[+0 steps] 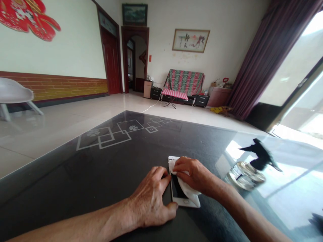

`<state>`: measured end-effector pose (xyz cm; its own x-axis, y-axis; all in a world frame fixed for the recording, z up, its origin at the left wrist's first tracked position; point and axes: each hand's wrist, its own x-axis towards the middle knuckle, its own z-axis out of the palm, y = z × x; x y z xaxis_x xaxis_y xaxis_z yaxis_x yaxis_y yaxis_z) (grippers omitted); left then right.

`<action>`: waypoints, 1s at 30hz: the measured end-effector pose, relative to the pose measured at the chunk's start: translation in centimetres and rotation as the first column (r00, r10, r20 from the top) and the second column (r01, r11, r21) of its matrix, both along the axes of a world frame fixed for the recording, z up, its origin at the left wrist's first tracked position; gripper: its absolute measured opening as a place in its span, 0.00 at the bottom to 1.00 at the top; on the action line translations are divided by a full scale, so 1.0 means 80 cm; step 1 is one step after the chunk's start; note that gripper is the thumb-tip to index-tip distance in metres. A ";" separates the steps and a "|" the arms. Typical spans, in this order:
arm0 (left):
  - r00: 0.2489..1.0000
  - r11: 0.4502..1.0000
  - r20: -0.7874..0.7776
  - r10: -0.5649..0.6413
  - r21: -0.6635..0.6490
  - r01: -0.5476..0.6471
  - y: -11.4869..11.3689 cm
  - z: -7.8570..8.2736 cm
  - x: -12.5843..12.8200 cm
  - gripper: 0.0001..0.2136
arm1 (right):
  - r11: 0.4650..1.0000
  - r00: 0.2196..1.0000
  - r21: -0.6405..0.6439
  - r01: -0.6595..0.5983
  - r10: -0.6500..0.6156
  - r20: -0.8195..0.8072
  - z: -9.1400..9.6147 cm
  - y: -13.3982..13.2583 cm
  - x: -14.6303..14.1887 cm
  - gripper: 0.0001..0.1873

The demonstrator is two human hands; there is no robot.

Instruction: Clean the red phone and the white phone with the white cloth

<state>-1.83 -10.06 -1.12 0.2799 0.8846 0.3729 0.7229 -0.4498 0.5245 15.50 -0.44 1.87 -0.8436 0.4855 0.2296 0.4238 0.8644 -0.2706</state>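
Observation:
A white smartphone (177,190) lies face up on the dark glossy table (113,174). My left hand (155,198) steadies it along its left edge, fingertips at the side and thumb by the lower left corner. Bunched in my right hand (193,171) is a white cloth (188,190), pressed against the upper part of the screen. The cloth's loose end drapes over the phone's right side, hiding part of it. To the right of my right forearm stands a clear spray bottle (246,176) with a black trigger head.
Pale interlocking squares (114,137) decorate the table's far left part. Beyond the table, a white chair (16,90) stands at left and a small table with a striped pink top (174,94) at the back. A purple curtain (262,57) hangs beside the bright window at right.

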 end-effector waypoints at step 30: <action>0.997 0.997 0.038 0.074 0.019 -0.075 0.002 -0.008 0.000 0.25 | 0.989 0.997 -0.122 0.082 -0.082 0.004 0.001 -0.071 0.021 0.13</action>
<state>-1.87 -9.93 -1.75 0.1994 0.8947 0.3996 0.7351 -0.4063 0.5428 17.18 -6.16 1.92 -0.7998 0.5771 0.1650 0.4914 0.7874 -0.3723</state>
